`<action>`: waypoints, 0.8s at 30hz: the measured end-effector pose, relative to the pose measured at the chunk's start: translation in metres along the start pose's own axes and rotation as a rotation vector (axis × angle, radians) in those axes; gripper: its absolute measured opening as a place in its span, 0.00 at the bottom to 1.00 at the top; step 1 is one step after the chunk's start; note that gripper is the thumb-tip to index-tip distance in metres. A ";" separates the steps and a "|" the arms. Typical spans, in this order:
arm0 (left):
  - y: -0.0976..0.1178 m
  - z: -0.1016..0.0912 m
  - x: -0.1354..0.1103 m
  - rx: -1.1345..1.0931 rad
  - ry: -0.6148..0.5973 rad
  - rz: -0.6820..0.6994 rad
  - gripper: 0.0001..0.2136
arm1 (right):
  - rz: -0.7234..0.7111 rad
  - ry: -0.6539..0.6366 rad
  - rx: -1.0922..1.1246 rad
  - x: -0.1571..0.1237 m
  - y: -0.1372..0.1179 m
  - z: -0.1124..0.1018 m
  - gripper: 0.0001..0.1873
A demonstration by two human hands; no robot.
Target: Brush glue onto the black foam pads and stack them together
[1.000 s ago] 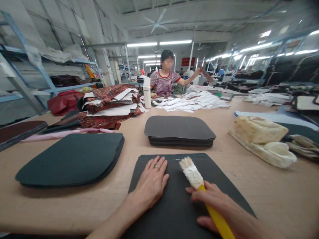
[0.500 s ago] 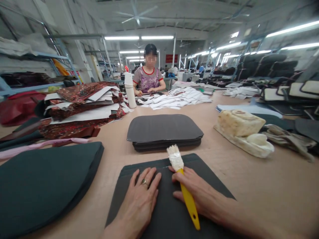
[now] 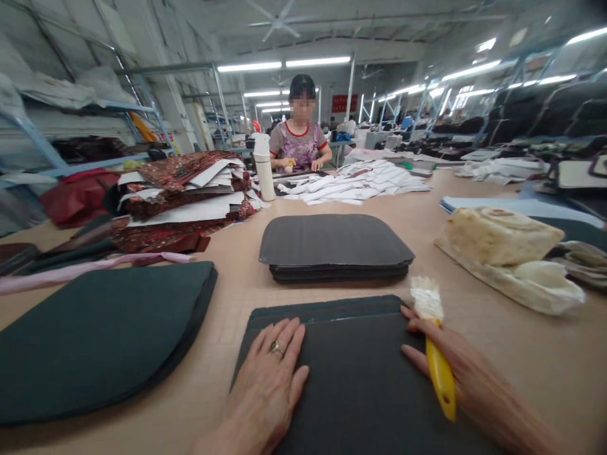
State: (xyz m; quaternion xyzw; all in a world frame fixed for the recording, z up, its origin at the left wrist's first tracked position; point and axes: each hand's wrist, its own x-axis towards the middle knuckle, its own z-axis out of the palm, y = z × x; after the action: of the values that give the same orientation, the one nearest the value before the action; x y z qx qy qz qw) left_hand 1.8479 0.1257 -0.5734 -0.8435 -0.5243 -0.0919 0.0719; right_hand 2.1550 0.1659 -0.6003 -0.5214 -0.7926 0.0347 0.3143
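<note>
A dark grey panel (image 3: pixel 360 379) lies flat on the table in front of me. My left hand (image 3: pixel 270 392), with a ring on it, rests open and flat on the panel's left part. My right hand (image 3: pixel 469 379) is closed on a brush (image 3: pixel 434 344) with a yellow handle and glue-caked white bristles. The bristles touch the panel's far right corner.
A stack of dark panels (image 3: pixel 334 249) sits just beyond. A large dark green piece (image 3: pixel 99 335) lies to the left, patterned fabric and paper piles (image 3: pixel 184 196) behind it. Crusted glue lumps (image 3: pixel 502 253) lie at right. A person (image 3: pixel 300 142) works at the far end beside a white bottle (image 3: pixel 263 167).
My right hand has slid the brush along the panel's far edge from the middle to the right corner. My left hand has stayed flat on the panel.
</note>
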 end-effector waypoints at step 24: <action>-0.018 -0.034 -0.041 -0.040 -0.161 -0.178 0.26 | 0.112 0.120 0.083 0.003 0.033 0.011 0.23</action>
State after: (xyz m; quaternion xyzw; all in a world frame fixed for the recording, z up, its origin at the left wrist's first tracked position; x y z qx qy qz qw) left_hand 1.8110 0.0907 -0.5491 -0.7995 -0.5993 -0.0402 0.0043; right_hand 2.1747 0.1866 -0.6204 -0.5524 -0.7400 0.0537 0.3799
